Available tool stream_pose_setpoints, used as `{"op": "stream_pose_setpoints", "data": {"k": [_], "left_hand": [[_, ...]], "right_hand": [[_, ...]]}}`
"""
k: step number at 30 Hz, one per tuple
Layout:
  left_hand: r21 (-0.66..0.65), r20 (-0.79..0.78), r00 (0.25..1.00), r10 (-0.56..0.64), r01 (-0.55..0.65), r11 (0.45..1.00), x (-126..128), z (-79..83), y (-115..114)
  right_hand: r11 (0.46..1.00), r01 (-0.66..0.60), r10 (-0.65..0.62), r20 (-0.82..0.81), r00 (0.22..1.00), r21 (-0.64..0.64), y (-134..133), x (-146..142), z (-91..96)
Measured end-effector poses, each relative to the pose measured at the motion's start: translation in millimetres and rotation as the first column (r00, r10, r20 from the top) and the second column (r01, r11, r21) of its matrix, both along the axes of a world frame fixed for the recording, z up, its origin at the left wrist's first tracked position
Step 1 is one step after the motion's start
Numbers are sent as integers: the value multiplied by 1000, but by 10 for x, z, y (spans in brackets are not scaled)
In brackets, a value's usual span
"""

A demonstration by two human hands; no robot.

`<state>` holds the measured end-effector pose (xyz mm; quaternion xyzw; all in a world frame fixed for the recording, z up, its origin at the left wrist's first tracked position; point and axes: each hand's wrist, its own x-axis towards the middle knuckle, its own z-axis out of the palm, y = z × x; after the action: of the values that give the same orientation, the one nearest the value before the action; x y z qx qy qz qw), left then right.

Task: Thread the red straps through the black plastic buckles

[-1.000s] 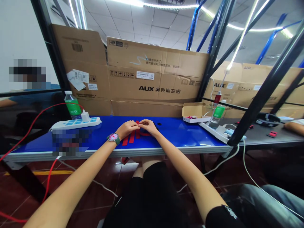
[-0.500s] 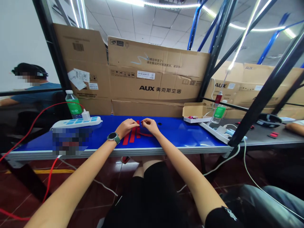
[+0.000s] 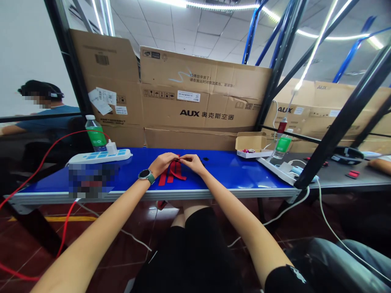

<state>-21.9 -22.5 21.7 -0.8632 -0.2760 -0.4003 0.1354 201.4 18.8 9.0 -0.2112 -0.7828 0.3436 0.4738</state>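
My left hand (image 3: pixel 163 162) and my right hand (image 3: pixel 192 161) meet over the middle of the blue table (image 3: pixel 232 171). Both pinch a red ribbon (image 3: pixel 176 171) between their fingertips, its ends trailing down onto the table. Two flat red strips (image 3: pixel 163 178) lie on the table just under my left hand. A watch sits on my left wrist. A small black dot-like object (image 3: pixel 205 158) rests just right of my right hand.
A white power strip (image 3: pixel 99 156) and a green-labelled bottle (image 3: pixel 95 134) stand at the left. A small open cardboard box (image 3: pixel 253 145) with small pieces, another bottle (image 3: pixel 281 145) and a second power strip (image 3: pixel 281 169) are at the right. Large cardboard boxes (image 3: pixel 201 101) wall the back. A person sits at the far left; another person's arm (image 3: pixel 378 165) rests at the far right.
My hands parted slightly half a second ago, then came together again. The ribbon is now lifted and gathered between both hands instead of lying looped on the table.
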Motion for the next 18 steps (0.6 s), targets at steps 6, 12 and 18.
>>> {"op": "stream_pose_setpoints", "data": {"k": [6, 12, 18], "left_hand": [[-56, 74, 997, 15, -10, 998, 18, -28, 26], [-65, 131, 991, 26, -17, 998, 21, -3, 10], [-58, 139, 990, 0, 8, 998, 12, -5, 15]], "right_hand": [[1000, 27, -28, -27, 999, -12, 33, -17, -22], [999, 29, -29, -28, 999, -21, 23, -11, -20], [1000, 24, -24, 3, 1000, 8, 43, -5, -42]]}}
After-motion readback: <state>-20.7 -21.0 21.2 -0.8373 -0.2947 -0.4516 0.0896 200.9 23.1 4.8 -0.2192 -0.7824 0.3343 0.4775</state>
